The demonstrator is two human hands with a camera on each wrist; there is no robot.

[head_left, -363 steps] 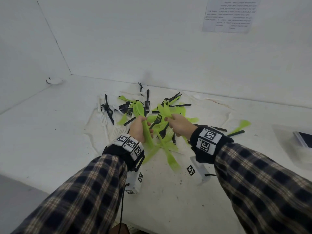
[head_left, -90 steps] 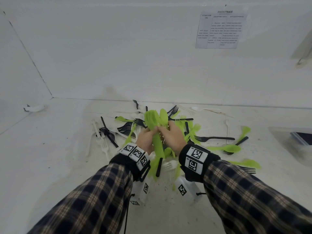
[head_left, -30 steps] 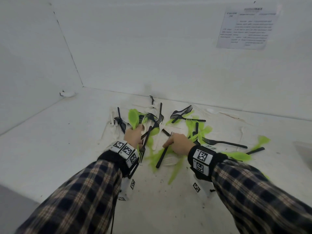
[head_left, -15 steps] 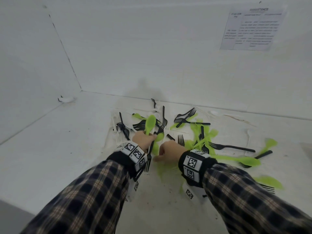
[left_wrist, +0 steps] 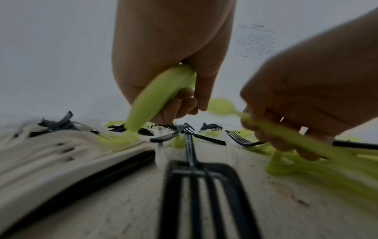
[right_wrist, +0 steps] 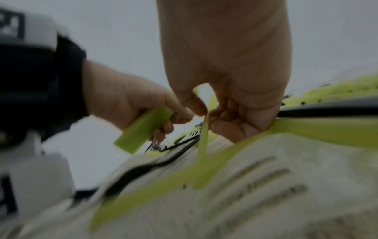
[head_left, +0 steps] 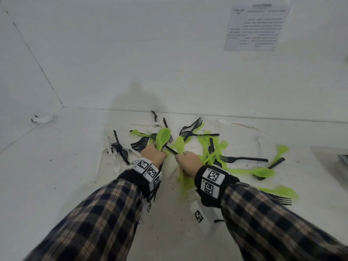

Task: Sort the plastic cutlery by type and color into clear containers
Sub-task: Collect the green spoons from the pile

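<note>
green spoon [head_left: 163,136]: gripped by the handle in left hand [head_left: 153,155], bowl up, above the middle of the heap.
second green spoon [head_left: 179,144]: pinched in right hand [head_left: 187,162], just beside the first; green handles trailing below the wrist, blurred.
left hand: fingers curled round the green handle; possibly a black fork [left_wrist: 206,190] too, hanging toward the wrist camera, hold not clear.
right hand: thumb and fingers closed on thin green pieces; how many, cannot tell.
handling: probably very light, thin, stiff yet springy, smooth and slippery; likely to snag by tines; best taken at the handle.
cutlery heap [head_left: 211,147]: green, black and white pieces tangled on the white table [head_left: 56,185].
white forks [head_left: 111,155]: hard to make out against the table.
clear container [head_left: 333,161]: cut off at right edge, contents unclear.
paper notice [head_left: 256,27]: on wall, unreadable.
</note>
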